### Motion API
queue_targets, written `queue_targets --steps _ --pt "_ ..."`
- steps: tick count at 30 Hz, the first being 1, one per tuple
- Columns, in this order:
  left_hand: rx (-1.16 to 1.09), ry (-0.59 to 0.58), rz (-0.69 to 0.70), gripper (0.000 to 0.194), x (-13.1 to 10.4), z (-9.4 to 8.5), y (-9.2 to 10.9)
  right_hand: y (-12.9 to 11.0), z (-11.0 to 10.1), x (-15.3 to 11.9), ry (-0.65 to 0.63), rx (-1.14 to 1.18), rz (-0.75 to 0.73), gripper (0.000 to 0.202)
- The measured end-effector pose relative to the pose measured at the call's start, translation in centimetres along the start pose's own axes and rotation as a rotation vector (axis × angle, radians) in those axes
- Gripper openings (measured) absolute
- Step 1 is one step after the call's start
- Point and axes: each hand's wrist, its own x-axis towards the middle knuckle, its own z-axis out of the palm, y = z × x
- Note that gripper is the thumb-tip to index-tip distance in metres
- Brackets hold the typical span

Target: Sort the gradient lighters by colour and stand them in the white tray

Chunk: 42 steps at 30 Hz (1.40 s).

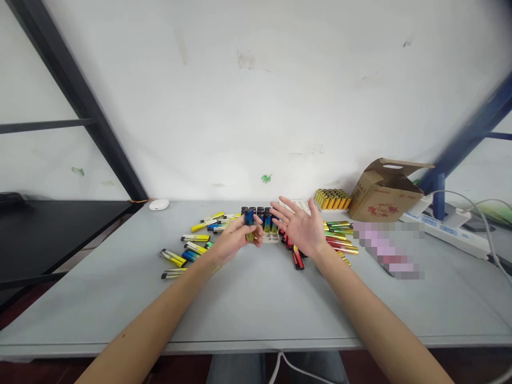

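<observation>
My left hand (236, 236) is closed around an upright blue-and-yellow lighter (249, 217) with a dark top. Directly behind it, a white tray (272, 238) with round holes holds rows of dark-topped blue lighters (267, 221). To the tray's right, my right hand (301, 228) is raised with its palm showing and fingers spread, holding nothing. Below that hand, red lighters (297, 258) with black ends lie loose on the table. Yellow and silver lighters (195, 238) lie scattered left of my left hand, a few blue ones among them.
Green, red and gold lighters (340, 242) lie right of my right hand. Behind them stand a block of upright yellow cylinders (333, 199) and an open cardboard box (380, 194). A white power strip (448, 233) with cables runs along the right. A white case (159, 205) sits back left.
</observation>
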Motion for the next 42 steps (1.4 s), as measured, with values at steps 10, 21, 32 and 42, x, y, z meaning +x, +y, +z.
queue_targets --steps 10,21,32,42 --pt "-0.171 -0.021 -0.139 0.042 0.3 -0.4 0.5 0.9 -0.7 0.3 -0.01 0.156 0.041 0.077" --pt "-0.134 0.016 -0.214 0.047 0.1 0.3 0.5 0.7 -0.5 0.2 0.049 0.196 0.063 0.071" --pt "-0.134 0.085 -0.159 0.048 0.1 0.4 0.2 0.1 -0.2 0.1 0.052 0.61 0.169 0.059" --pt "-0.05 0.171 -0.122 0.045 0.4 0.6 -0.1 0.1 -0.1 0.1 0.066 0.613 0.179 0.059"
